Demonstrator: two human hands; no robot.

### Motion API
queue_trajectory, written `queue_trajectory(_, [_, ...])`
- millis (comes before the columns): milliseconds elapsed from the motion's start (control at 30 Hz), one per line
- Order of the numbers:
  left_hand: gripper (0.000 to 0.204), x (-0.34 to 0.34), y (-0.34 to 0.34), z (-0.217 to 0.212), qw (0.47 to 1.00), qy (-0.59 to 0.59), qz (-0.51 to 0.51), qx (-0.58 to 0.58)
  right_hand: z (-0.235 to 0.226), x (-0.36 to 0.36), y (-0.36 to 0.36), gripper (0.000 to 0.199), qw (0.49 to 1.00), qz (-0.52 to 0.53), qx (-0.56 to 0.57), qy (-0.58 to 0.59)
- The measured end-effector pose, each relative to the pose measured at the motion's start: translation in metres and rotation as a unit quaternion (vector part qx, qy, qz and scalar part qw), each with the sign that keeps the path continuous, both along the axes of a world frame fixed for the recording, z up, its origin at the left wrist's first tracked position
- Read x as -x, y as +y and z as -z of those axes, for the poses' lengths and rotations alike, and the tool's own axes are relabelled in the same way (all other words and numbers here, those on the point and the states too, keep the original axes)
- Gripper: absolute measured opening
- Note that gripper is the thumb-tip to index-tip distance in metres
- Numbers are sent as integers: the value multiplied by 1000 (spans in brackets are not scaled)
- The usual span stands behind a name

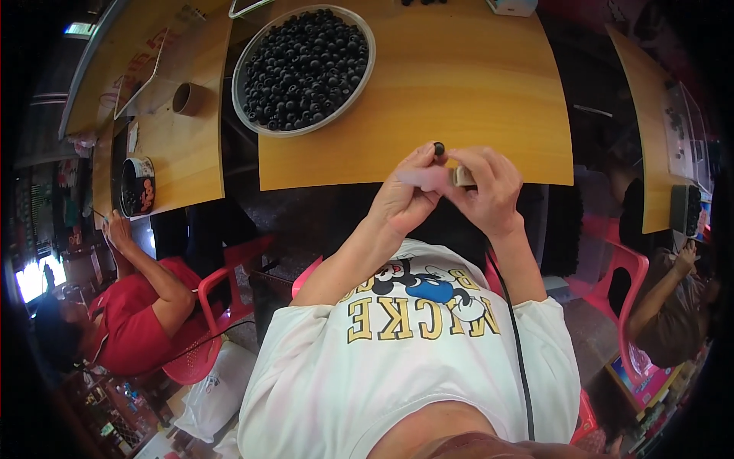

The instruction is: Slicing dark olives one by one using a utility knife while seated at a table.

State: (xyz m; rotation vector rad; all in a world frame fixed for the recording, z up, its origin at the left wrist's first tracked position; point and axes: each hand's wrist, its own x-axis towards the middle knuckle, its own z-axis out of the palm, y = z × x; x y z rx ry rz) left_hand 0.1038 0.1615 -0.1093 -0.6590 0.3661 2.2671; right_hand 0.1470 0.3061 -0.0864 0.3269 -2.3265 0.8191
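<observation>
My left hand (409, 191) is closed, pinching a small round black piece (439, 148) at its fingertips, just over the table's near edge. Close against it, my right hand (493, 191) is bent around a small pale beige object (462, 177), whose kind I cannot make out. The fingers of both hands nearly meet, and blur hides part of the left one. Beyond my hands, toward the left, a clear round tub (370, 73) is heaped with several similar black pieces, some showing a hole.
The wooden table (474, 92) ends just in front of my body. To the left, a person in red (145, 306) works at another table with a brown cup (188, 99) and a dark tin (138, 187). Another person (677, 298) sits at right. A black cable (520, 344) runs down my shirt.
</observation>
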Motion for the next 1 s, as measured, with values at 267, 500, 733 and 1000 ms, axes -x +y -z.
queue_trajectory(267, [14, 4, -8, -1, 993, 86, 32, -74, -9, -7, 4, 29, 997, 20, -44, -54])
queue_trajectory(500, [17, 0, -8, -1, 995, 56, 31, -75, -6, -10, 8, 29, 996, 24, -47, -72])
queue_trajectory(733, [19, -1, -8, 7, 992, 49, 30, -111, -3, -11, 12, 29, 996, 25, -39, -75])
queue_trajectory(1000, [17, 0, -18, -3, 974, 143, 86, -156, 26, 1, 48, 22, 986, 152, 14, -71])
